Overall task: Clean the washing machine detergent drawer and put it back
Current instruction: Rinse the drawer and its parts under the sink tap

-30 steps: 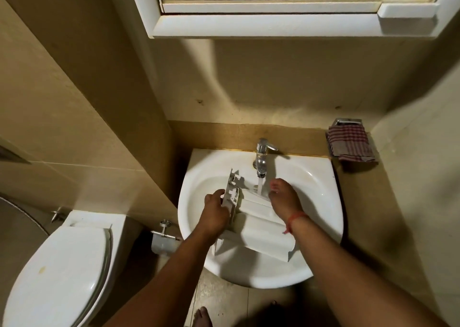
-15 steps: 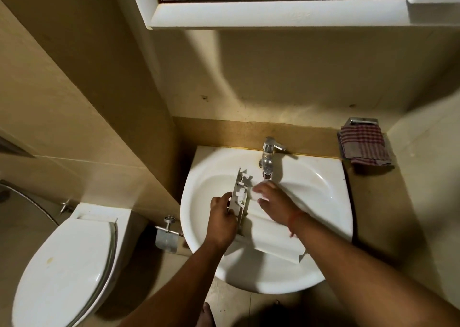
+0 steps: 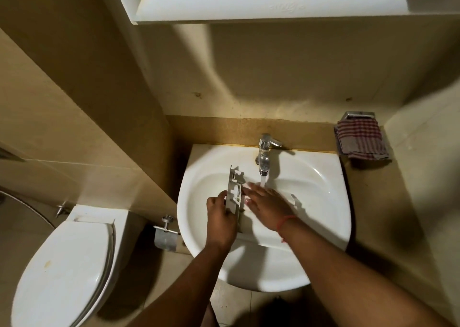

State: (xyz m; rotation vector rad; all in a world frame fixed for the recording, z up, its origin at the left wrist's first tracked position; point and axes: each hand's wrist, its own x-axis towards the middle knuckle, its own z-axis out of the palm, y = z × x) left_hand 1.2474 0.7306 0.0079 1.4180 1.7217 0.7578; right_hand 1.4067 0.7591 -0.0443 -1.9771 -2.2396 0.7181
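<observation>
The white plastic detergent drawer lies across the bowl of the white sink, its grey front panel standing upright at the left. My left hand grips that panel from the left side. My right hand lies flat on the drawer's body with fingers straight, pressing on it under the running water. The chrome tap pours a thin stream just past my right fingertips. Much of the drawer is hidden under my hands.
A red-checked cloth hangs on a chrome holder on the right wall. A white toilet with closed lid stands at lower left, with a toilet paper holder between it and the sink. A white cabinet overhangs above.
My right hand has slid from beneath the tap toward the drawer's front panel and now lies flatter on it. My left hand keeps its grip. The view has tilted down.
</observation>
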